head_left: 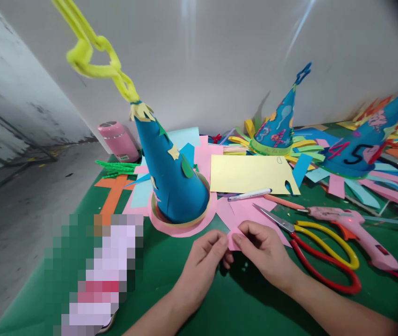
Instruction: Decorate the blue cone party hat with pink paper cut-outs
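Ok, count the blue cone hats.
3: the near hat left of centre, the middle hat behind the yellow sheet, and the right hat toward the picture's right edge. Others may be hidden or out of frame.

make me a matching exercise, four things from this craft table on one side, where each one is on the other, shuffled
1. scissors
2. glue gun
3. pen
4. pink bottle

A. lying against the yellow sheet's near edge
B. behind the green pipe cleaners
C. between right hand and glue gun
D. right of the scissors

1-C, 2-D, 3-A, 4-B
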The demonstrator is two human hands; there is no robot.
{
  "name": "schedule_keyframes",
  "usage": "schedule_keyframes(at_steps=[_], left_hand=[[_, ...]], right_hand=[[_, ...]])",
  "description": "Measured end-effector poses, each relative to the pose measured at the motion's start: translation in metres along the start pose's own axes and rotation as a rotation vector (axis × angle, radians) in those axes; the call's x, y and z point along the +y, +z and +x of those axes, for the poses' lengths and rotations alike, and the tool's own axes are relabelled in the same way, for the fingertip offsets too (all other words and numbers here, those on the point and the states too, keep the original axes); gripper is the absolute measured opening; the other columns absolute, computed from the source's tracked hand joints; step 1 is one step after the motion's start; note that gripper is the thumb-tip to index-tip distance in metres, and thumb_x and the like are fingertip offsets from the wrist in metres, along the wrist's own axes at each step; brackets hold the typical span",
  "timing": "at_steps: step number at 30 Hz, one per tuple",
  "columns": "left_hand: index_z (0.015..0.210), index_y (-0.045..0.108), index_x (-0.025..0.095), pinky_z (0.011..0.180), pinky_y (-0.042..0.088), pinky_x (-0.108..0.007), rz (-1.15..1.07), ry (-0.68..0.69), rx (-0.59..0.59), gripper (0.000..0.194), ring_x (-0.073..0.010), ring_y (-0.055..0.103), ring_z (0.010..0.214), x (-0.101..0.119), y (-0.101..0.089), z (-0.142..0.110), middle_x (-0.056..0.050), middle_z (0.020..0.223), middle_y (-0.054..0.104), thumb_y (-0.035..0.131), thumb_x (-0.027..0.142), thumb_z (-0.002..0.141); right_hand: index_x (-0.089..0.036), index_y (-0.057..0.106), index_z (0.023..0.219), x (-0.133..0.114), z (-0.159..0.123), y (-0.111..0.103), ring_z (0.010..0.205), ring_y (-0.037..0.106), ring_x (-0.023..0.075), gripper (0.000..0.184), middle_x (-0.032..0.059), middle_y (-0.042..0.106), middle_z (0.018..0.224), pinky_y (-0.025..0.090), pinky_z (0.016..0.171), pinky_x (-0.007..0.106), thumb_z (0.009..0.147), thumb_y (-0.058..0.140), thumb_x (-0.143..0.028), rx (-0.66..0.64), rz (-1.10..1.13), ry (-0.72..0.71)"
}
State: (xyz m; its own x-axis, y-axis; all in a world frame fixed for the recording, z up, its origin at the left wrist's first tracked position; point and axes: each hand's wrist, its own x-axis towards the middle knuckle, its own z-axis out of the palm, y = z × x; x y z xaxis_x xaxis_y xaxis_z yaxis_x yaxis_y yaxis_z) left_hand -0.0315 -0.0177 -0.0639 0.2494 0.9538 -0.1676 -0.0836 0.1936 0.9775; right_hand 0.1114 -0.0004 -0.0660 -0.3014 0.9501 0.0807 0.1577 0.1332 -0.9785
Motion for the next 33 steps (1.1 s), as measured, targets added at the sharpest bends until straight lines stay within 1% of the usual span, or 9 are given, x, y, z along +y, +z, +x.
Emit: schedule_keyframes(at_steps=[3,6,9,13,16,20,26,29,33], left_hand=[[0.06,0.048,0.015,0.049,0.031,-0.021,0.068,0.009,0.008,0.026,-0.0089,0.041,0.049,0.001,0.001,-0.001,0.003,0.051,0.047,0.054,0.033,0.077],[0.057,0.045,0.016,0.047,0.029,-0.02,0.085,0.0,0.011,0.029,-0.0081,0.039,0.047,0.002,0.001,-0.001,0.004,0.048,0.045,0.054,0.035,0.078],[0.058,0.048,0.016,0.048,0.031,-0.021,0.043,-0.025,-0.024,0.028,-0.0089,0.042,0.048,0.002,0.001,-0.001,0.002,0.05,0.049,0.053,0.036,0.078],[0.06,0.052,0.014,0.049,0.033,-0.022,-0.018,-0.044,-0.035,0.029,-0.0105,0.046,0.048,-0.001,-0.001,0.0,-0.001,0.052,0.054,0.053,0.038,0.077],[0.059,0.053,0.014,0.049,0.034,-0.023,-0.032,-0.043,-0.024,0.031,-0.0111,0.046,0.048,-0.003,-0.002,0.0,-0.001,0.051,0.054,0.051,0.038,0.079],[0.059,0.052,0.014,0.052,0.034,-0.022,-0.012,-0.01,-0.025,0.033,-0.0102,0.045,0.05,-0.003,-0.004,0.002,0.001,0.053,0.05,0.048,0.038,0.081],[0.058,0.046,0.016,0.045,0.028,-0.02,0.066,-0.051,0.019,0.032,-0.0078,0.039,0.044,0.003,-0.002,0.001,0.004,0.047,0.045,0.057,0.042,0.074],[0.058,0.045,0.016,0.044,0.029,-0.02,0.086,-0.074,0.03,0.034,-0.0076,0.039,0.043,0.006,-0.001,0.0,0.005,0.046,0.045,0.057,0.043,0.074],[0.062,0.047,0.016,0.047,0.033,-0.02,0.038,-0.089,0.025,0.03,-0.0083,0.044,0.047,0.008,0.0,0.0,0.004,0.051,0.049,0.06,0.041,0.072]], right_hand=[[-0.017,0.048,0.061,0.0,-0.001,-0.001,0.052,0.038,0.01,0.021,-0.0036,0.043,0.056,0.032,0.048,0.021,0.08,0.048,-0.026,0.016,-0.074,-0.018],[-0.017,0.047,0.06,0.0,-0.002,-0.002,0.052,0.038,0.0099,0.022,-0.0037,0.042,0.055,0.032,0.048,0.021,0.081,0.047,-0.025,0.015,-0.107,-0.022],[-0.017,0.048,0.061,-0.001,-0.002,-0.002,0.054,0.041,0.0103,0.022,-0.0027,0.045,0.057,0.034,0.05,0.022,0.081,0.047,-0.025,0.015,-0.093,-0.017],[-0.016,0.049,0.064,-0.003,-0.002,0.0,0.052,0.044,0.0099,0.022,-0.0021,0.049,0.056,0.035,0.049,0.021,0.083,0.046,-0.028,-0.021,0.003,0.005],[-0.017,0.049,0.065,-0.004,-0.001,0.002,0.049,0.044,0.0096,0.024,-0.0023,0.051,0.054,0.034,0.047,0.021,0.084,0.044,-0.03,-0.05,0.041,0.01],[-0.016,0.047,0.065,-0.002,0.001,0.003,0.051,0.043,0.0099,0.025,-0.0019,0.05,0.055,0.034,0.049,0.022,0.084,0.043,-0.031,-0.042,0.021,0.018],[-0.016,0.046,0.061,0.0,0.002,0.003,0.052,0.036,0.0094,0.025,-0.0039,0.04,0.056,0.03,0.048,0.021,0.082,0.045,-0.03,0.0,-0.058,0.026],[-0.016,0.049,0.063,-0.001,0.003,0.002,0.052,0.038,0.0096,0.023,-0.0036,0.043,0.056,0.031,0.048,0.021,0.081,0.046,-0.029,-0.008,-0.045,0.024],[-0.016,0.051,0.064,-0.001,0.003,0.0,0.054,0.04,0.01,0.021,-0.0021,0.047,0.058,0.033,0.049,0.021,0.081,0.047,-0.028,-0.002,-0.031,0.022]])
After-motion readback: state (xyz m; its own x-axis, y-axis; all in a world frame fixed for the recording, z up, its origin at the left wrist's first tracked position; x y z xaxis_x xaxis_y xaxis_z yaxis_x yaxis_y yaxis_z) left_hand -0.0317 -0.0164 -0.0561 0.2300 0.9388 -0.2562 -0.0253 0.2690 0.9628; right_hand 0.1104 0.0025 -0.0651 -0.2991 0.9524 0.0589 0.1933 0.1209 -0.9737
